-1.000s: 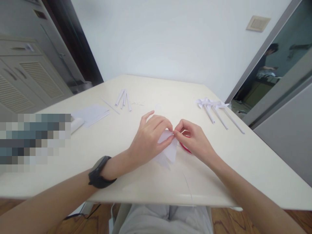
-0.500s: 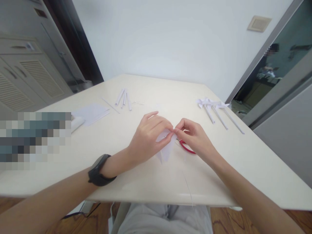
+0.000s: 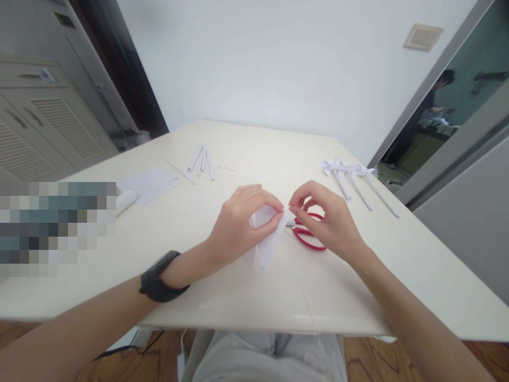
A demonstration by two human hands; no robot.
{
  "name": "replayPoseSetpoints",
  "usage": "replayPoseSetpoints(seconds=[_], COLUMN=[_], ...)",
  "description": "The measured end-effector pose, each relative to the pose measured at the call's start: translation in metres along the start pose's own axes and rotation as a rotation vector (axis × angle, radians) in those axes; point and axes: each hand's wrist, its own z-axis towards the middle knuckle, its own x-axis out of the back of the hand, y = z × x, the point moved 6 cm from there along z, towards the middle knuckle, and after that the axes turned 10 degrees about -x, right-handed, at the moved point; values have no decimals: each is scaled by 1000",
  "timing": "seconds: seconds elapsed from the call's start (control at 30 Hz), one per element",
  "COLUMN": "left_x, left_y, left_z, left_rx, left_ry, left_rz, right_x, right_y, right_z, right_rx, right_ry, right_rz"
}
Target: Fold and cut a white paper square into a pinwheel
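Note:
My left hand (image 3: 240,225) pinches a corner of a cut piece of white paper (image 3: 268,246) between thumb and fingertips. Pointed flaps of the paper hang below that palm, over the table. Just right of the pinch is my right hand (image 3: 332,217), its thumb and index fingertip close together. Whatever sits between those fingertips is too small to make out. Red-handled scissors (image 3: 308,245) lie on the table, partly beneath the right hand. A thin thread (image 3: 307,302) runs near the table's front edge.
Several rolled paper tubes (image 3: 203,159) lie at the back left, beside a thin stick (image 3: 181,171) and a stack of paper sheets (image 3: 149,183). Paper pinwheels (image 3: 350,172) on sticks lie at the right of the table (image 3: 254,138). A person (image 3: 433,101) shows beyond the doorway.
My right hand has drawn slightly right, away from the left fingertips. The paper in my left hand has turned, its flaps shifting left, and more of the scissors shows.

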Motion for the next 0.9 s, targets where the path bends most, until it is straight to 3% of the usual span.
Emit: replayPoseSetpoints(seconds=[0.27, 0.67, 0.9], left_x=[0, -1, -8], left_y=[0, -2, -6], left_z=[0, 1, 2], left_rx=[118, 197, 237], left_ry=[-7, -52, -143], left_rz=[-135, -121, -186], right_x=[-3, -5, -5], right_y=[-10, -9, -9], right_z=[-5, -8, -8], right_rx=[243, 298, 333], right_ry=[-18, -5, 21], right_rz=[-155, -254, -303])
